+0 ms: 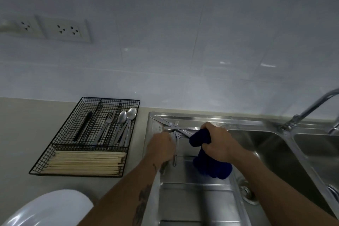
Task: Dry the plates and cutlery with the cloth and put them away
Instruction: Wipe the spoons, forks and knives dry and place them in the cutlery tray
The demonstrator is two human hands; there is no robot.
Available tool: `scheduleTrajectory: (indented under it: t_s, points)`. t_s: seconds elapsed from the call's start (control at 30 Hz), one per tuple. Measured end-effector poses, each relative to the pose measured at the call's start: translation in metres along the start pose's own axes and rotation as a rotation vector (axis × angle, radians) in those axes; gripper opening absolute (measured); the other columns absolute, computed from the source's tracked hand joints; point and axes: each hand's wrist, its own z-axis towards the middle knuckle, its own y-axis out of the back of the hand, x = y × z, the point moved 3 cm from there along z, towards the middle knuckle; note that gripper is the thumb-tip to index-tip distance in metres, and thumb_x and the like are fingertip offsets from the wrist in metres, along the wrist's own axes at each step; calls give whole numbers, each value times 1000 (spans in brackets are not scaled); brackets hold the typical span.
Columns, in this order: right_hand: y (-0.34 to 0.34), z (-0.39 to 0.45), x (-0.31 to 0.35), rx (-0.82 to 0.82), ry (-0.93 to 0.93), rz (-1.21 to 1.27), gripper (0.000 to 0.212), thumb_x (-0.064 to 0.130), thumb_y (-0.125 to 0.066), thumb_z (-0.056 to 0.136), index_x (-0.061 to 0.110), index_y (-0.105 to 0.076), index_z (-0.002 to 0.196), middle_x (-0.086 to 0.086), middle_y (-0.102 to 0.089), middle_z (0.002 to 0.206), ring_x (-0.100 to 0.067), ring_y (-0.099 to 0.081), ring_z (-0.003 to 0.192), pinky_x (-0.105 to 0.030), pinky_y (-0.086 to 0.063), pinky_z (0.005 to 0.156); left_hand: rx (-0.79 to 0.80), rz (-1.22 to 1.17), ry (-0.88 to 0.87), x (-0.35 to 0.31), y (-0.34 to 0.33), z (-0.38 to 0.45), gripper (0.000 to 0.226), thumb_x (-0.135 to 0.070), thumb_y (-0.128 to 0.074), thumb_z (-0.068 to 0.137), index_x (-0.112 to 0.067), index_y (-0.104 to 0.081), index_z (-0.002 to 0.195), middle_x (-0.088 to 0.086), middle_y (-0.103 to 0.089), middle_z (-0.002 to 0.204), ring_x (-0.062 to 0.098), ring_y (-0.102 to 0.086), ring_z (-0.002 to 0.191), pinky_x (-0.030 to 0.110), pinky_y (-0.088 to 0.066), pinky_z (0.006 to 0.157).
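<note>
Fingers of the right hand (218, 140) curl round a dark blue cloth (207, 154), bunching it over one end of a metal piece of cutlery (181, 131); the cloth's tail hangs down. Left hand (162, 146) grips a utensil (175, 154) among the cutlery lying on the steel drainboard (192, 198) of the sink (260, 145); which kind it is I cannot tell. On the pale counter (27, 134) left of the sink sits a black wire tray (42, 163) with forks (108, 119), spoons (126, 115) and chopsticks (84, 162). A white plate (49, 209) lies near the bottom edge. Grey wall tiles (165, 42) carry sockets (66, 29); a tap (311, 108) stands at right.
</note>
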Motion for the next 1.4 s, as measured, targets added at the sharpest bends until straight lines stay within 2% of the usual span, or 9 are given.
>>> scheduleTrajectory:
  t_s: [0.1,0.2,0.33,0.6,0.7,0.8,1.07,1.23,1.4]
  points:
    - [-2,-3,-10,11,11,6,45,17,-63,83,24,-46,124,0,-61,103,-17,-61,87,-32,-56,73,20,-15,93,-2,-23,-4,16,-33,-62,87,-17,-61,89,-1,-62,88,12,-59,75,23,-47,59]
    - [-4,-3,-19,31,25,22,46,17,-64,83,24,-45,124,2,-59,102,-15,-61,86,-28,-55,70,35,90,141,-2,-40,-3,49,-38,-62,85,-14,-52,126,7,-54,123,25,-57,109,35,-51,89]
    - [-5,4,-32,47,51,63,44,16,-64,80,26,-47,120,1,-61,99,-14,-62,83,-30,-57,70,55,82,232,-11,-50,0,75,-21,-64,83,-7,-28,148,12,-43,139,29,-49,123,37,-48,99]
    - [-7,20,-45,68,68,128,44,16,-66,81,28,-47,119,3,-61,100,-11,-62,83,-29,-58,71,96,-37,321,-6,-44,6,51,-18,-65,82,-13,-51,131,5,-60,121,21,-60,107,31,-51,91]
    - [-8,22,-48,67,55,152,45,16,-66,81,29,-47,119,2,-61,100,-13,-63,83,-29,-58,71,100,34,288,-1,-31,5,4,-14,-61,84,-11,-59,83,0,-58,82,13,-55,73,22,-45,63]
    - [-8,22,-51,64,53,154,44,16,-67,80,27,-48,118,0,-61,103,-13,-62,85,-28,-57,70,110,45,295,7,-25,6,22,-13,-58,81,-14,-50,61,0,-56,66,14,-55,61,20,-41,52]
    - [-8,19,-57,62,24,156,44,16,-66,80,27,-48,119,2,-62,102,-13,-63,85,-32,-59,73,169,-26,282,12,-13,6,20,-13,-55,85,-16,-49,66,-2,-55,69,12,-53,62,22,-41,57]
    - [-9,18,-56,72,23,140,44,16,-66,81,27,-48,120,3,-62,103,-11,-62,84,-29,-58,72,69,196,155,10,-11,-1,21,-22,-61,85,-19,-51,104,3,-52,107,23,-57,99,33,-50,81]
    - [-10,18,-56,72,28,152,41,17,-67,81,30,-47,114,4,-63,99,-9,-63,82,-26,-57,68,71,480,144,-4,-23,-6,40,-33,-52,89,-16,-54,125,11,-43,131,29,-41,122,39,-39,101]
